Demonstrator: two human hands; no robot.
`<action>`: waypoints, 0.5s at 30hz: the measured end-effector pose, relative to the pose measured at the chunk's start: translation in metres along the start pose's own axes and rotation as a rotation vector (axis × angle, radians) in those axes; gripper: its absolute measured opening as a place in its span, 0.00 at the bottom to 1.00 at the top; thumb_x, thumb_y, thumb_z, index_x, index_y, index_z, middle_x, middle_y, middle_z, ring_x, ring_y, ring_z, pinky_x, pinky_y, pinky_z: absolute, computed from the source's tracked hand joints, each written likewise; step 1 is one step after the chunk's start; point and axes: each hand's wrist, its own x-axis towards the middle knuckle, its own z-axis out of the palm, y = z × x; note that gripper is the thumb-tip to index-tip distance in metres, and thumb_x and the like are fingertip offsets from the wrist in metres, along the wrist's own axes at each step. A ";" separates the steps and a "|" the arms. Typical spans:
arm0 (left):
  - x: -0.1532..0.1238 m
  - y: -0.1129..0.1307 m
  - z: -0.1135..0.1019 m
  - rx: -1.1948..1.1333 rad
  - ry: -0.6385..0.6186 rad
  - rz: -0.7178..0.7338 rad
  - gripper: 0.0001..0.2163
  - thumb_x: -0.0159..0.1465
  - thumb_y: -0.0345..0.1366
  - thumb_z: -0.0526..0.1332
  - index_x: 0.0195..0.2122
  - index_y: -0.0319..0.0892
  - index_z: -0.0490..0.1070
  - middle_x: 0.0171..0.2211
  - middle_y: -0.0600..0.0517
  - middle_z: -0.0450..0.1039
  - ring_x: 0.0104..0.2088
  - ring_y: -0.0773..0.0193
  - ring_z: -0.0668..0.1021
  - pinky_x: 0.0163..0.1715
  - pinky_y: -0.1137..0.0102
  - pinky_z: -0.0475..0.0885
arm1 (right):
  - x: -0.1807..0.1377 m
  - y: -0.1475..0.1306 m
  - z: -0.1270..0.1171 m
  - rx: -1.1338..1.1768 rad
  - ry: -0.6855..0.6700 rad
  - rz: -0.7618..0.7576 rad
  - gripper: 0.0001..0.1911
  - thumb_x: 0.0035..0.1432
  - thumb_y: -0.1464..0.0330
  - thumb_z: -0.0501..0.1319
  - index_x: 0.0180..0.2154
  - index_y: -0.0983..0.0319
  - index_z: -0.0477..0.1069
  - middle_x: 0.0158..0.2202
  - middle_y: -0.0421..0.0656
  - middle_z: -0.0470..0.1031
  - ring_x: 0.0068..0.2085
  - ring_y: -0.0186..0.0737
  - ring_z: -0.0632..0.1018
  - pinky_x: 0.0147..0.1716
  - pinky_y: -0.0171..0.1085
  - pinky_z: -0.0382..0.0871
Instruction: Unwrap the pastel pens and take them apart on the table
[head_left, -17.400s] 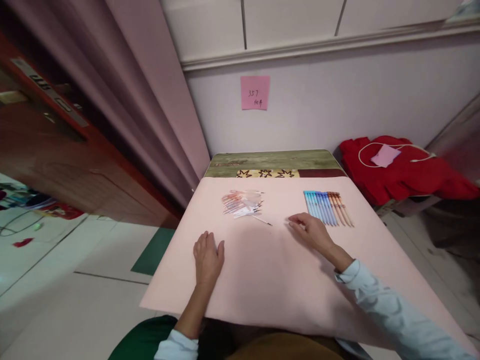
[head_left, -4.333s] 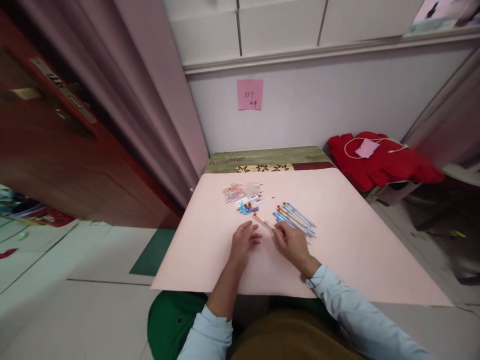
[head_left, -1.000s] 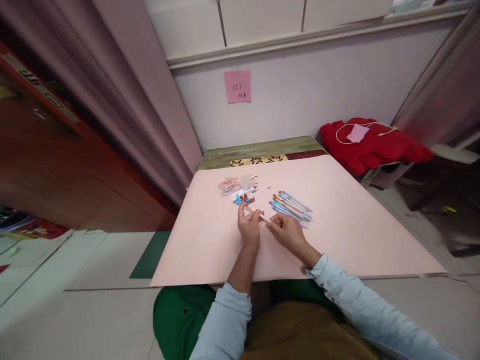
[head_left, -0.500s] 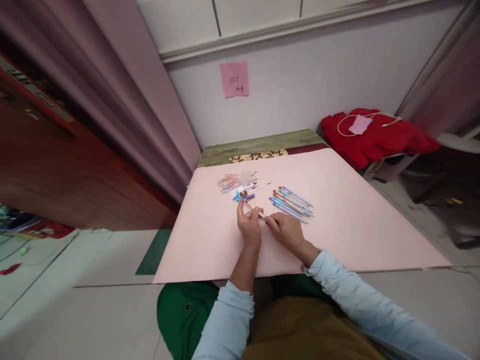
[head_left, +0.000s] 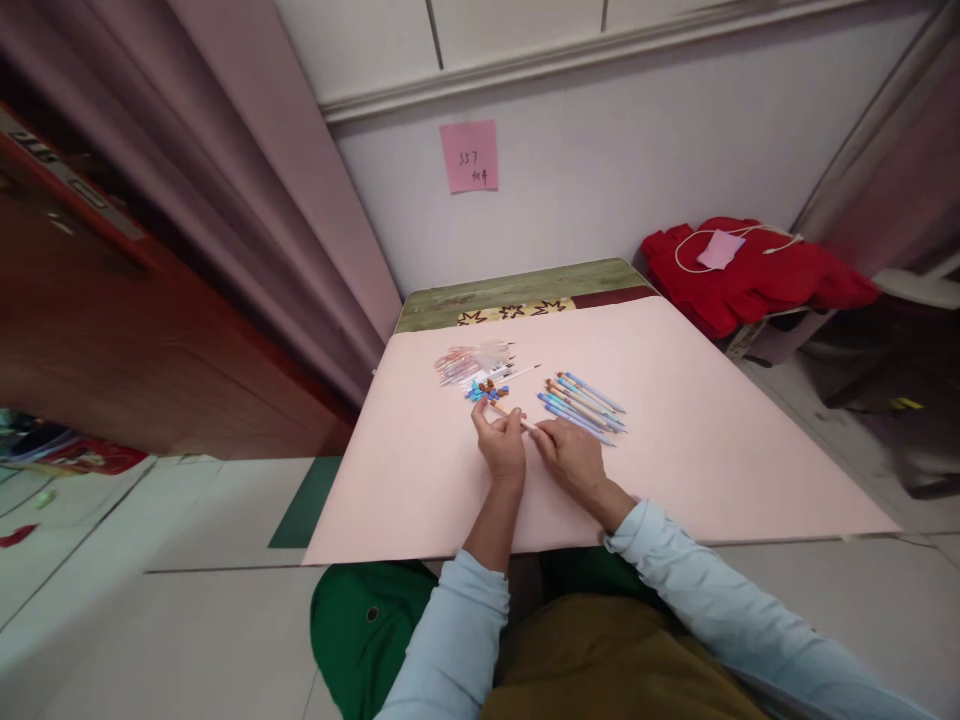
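Observation:
Both my hands meet over a pink sheet (head_left: pixel 675 440) that covers the table. My left hand (head_left: pixel 500 446) and my right hand (head_left: pixel 570 458) are closed on the two ends of one orange pen (head_left: pixel 525 424). Just behind my left fingers lies a small heap of blue and orange caps (head_left: pixel 486 389). A loose bunch of blue and orange pens (head_left: pixel 581 403) lies beyond my right hand. Further back sits a pile of clear refills and wrappers (head_left: pixel 471 362).
The green patterned table edge (head_left: pixel 517 296) shows beyond the sheet, against the wall with a pink note (head_left: pixel 469 156). A red cloth with a white cable (head_left: pixel 742 270) lies on a stool at right. A curtain and a wooden door stand at left.
The row of pens became a loose bunch and caps now lie in a heap. Over the last second my hands stayed on the orange pen, moving a little closer together.

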 end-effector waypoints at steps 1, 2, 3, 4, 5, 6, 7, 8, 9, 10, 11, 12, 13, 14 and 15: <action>0.000 0.000 0.001 0.017 0.003 -0.004 0.30 0.58 0.36 0.65 0.60 0.42 0.56 0.27 0.53 0.78 0.25 0.64 0.80 0.33 0.70 0.74 | 0.000 0.001 0.000 0.005 0.014 0.017 0.15 0.66 0.61 0.53 0.39 0.58 0.76 0.35 0.44 0.78 0.38 0.40 0.75 0.35 0.35 0.59; 0.000 0.000 0.002 0.022 0.001 -0.008 0.29 0.58 0.35 0.65 0.59 0.42 0.56 0.26 0.53 0.78 0.25 0.64 0.79 0.32 0.70 0.74 | 0.000 0.001 0.000 0.018 0.031 0.031 0.13 0.65 0.61 0.55 0.38 0.58 0.76 0.35 0.44 0.78 0.38 0.40 0.75 0.35 0.36 0.59; 0.001 0.000 0.002 0.019 -0.004 -0.011 0.29 0.57 0.35 0.65 0.59 0.42 0.56 0.26 0.53 0.78 0.24 0.65 0.79 0.32 0.70 0.74 | 0.000 0.002 -0.001 0.033 0.047 0.042 0.12 0.64 0.61 0.56 0.37 0.58 0.76 0.35 0.43 0.78 0.38 0.40 0.74 0.36 0.36 0.59; 0.002 0.000 0.002 0.010 -0.006 -0.011 0.29 0.57 0.35 0.65 0.58 0.42 0.56 0.27 0.53 0.78 0.24 0.65 0.79 0.32 0.70 0.74 | 0.000 0.002 -0.001 0.046 0.061 0.055 0.10 0.62 0.61 0.58 0.36 0.58 0.76 0.35 0.43 0.77 0.38 0.40 0.74 0.36 0.36 0.59; 0.004 0.001 0.002 -0.001 0.000 -0.007 0.28 0.58 0.35 0.64 0.58 0.42 0.56 0.27 0.53 0.78 0.25 0.64 0.80 0.32 0.70 0.74 | 0.000 0.003 -0.001 0.057 0.073 0.075 0.09 0.61 0.62 0.60 0.35 0.58 0.76 0.34 0.43 0.77 0.37 0.40 0.74 0.35 0.36 0.59; 0.006 0.001 0.001 -0.012 0.012 -0.003 0.27 0.58 0.35 0.64 0.57 0.42 0.57 0.27 0.52 0.78 0.25 0.64 0.80 0.31 0.70 0.74 | 0.001 0.003 -0.001 0.064 0.078 0.100 0.07 0.59 0.63 0.61 0.33 0.58 0.75 0.34 0.42 0.77 0.36 0.40 0.73 0.35 0.36 0.59; 0.009 0.002 -0.001 -0.026 0.031 -0.001 0.26 0.58 0.35 0.64 0.56 0.41 0.57 0.26 0.52 0.78 0.26 0.64 0.80 0.31 0.70 0.74 | 0.001 0.002 -0.002 0.067 0.081 0.127 0.05 0.57 0.64 0.62 0.32 0.58 0.74 0.33 0.42 0.76 0.36 0.40 0.73 0.34 0.36 0.58; 0.013 0.003 -0.003 -0.039 0.052 -0.001 0.25 0.58 0.35 0.64 0.55 0.41 0.58 0.26 0.52 0.77 0.27 0.63 0.80 0.31 0.70 0.74 | 0.001 0.002 -0.002 0.066 0.083 0.151 0.04 0.55 0.65 0.63 0.31 0.59 0.74 0.33 0.41 0.76 0.35 0.39 0.73 0.33 0.35 0.58; 0.017 0.004 -0.006 -0.050 0.071 -0.006 0.25 0.57 0.35 0.64 0.54 0.41 0.58 0.25 0.53 0.77 0.27 0.63 0.81 0.31 0.70 0.74 | 0.002 0.001 -0.003 0.061 0.083 0.167 0.03 0.54 0.66 0.63 0.31 0.58 0.73 0.32 0.41 0.76 0.34 0.39 0.72 0.32 0.35 0.57; 0.020 0.005 -0.009 -0.055 0.081 -0.012 0.24 0.57 0.35 0.65 0.53 0.41 0.58 0.25 0.53 0.77 0.27 0.62 0.81 0.31 0.70 0.74 | 0.002 0.001 -0.003 0.052 0.079 0.173 0.02 0.54 0.67 0.63 0.31 0.58 0.73 0.32 0.40 0.76 0.34 0.39 0.72 0.31 0.35 0.57; 0.023 0.005 -0.012 -0.053 0.083 -0.018 0.24 0.57 0.35 0.65 0.53 0.42 0.59 0.24 0.53 0.77 0.27 0.62 0.81 0.31 0.70 0.74 | 0.003 0.000 -0.004 0.038 0.073 0.171 0.02 0.54 0.66 0.63 0.32 0.58 0.73 0.32 0.40 0.76 0.34 0.39 0.72 0.31 0.35 0.56; 0.026 0.005 -0.014 -0.043 0.080 -0.020 0.24 0.56 0.35 0.65 0.53 0.42 0.59 0.24 0.54 0.76 0.27 0.62 0.81 0.32 0.69 0.74 | 0.003 0.000 -0.004 0.022 0.065 0.162 0.03 0.55 0.66 0.62 0.32 0.57 0.74 0.32 0.40 0.76 0.34 0.39 0.73 0.30 0.36 0.56; 0.027 0.004 -0.016 -0.025 0.074 -0.016 0.24 0.56 0.35 0.65 0.53 0.42 0.59 0.24 0.54 0.76 0.27 0.62 0.81 0.32 0.69 0.74 | 0.003 0.000 -0.004 0.006 0.057 0.150 0.04 0.56 0.65 0.62 0.32 0.57 0.74 0.32 0.40 0.76 0.34 0.39 0.73 0.30 0.36 0.56; 0.028 0.004 -0.018 -0.002 0.064 -0.007 0.24 0.56 0.36 0.65 0.53 0.43 0.60 0.24 0.55 0.76 0.27 0.63 0.81 0.33 0.68 0.74 | 0.003 0.000 -0.004 -0.010 0.049 0.133 0.05 0.57 0.64 0.61 0.33 0.57 0.75 0.32 0.40 0.76 0.35 0.40 0.73 0.31 0.36 0.56; 0.028 0.003 -0.019 0.024 0.055 0.007 0.24 0.56 0.36 0.65 0.53 0.43 0.60 0.24 0.55 0.76 0.27 0.63 0.80 0.34 0.68 0.74 | 0.003 0.001 -0.004 -0.024 0.046 0.115 0.06 0.58 0.63 0.61 0.33 0.56 0.76 0.33 0.41 0.76 0.36 0.40 0.74 0.31 0.36 0.56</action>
